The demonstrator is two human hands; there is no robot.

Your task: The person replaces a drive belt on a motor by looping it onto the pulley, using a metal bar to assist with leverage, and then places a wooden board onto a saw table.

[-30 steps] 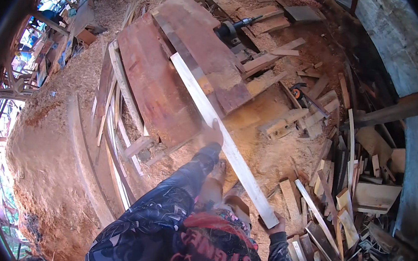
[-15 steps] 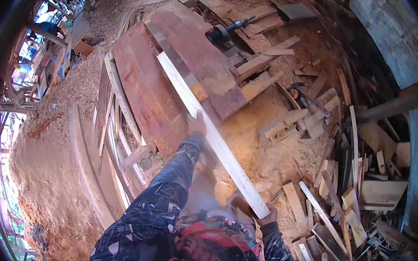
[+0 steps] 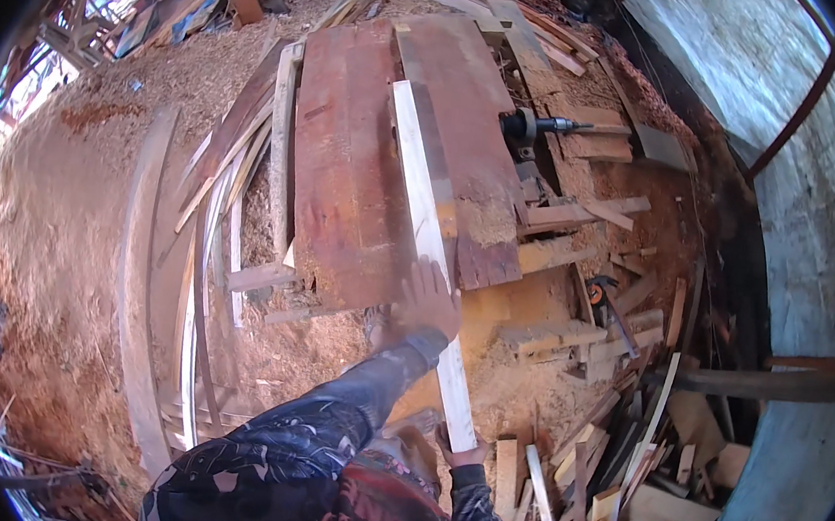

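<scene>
One board (image 3: 416, 175) lies beneath the spread left hand (image 3: 431, 302), one table (image 3: 340, 183) ahead, the right hand (image 3: 462, 453) gripping the board's end.

No readable text, labels, numbers or signs.

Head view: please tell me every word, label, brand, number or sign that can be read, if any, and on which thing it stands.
None can be read.
Pale board: no lettering shows.
Garment with dark red patches: too blurred to tell any lettering.
Black tool: too small to tell any marking.
</scene>
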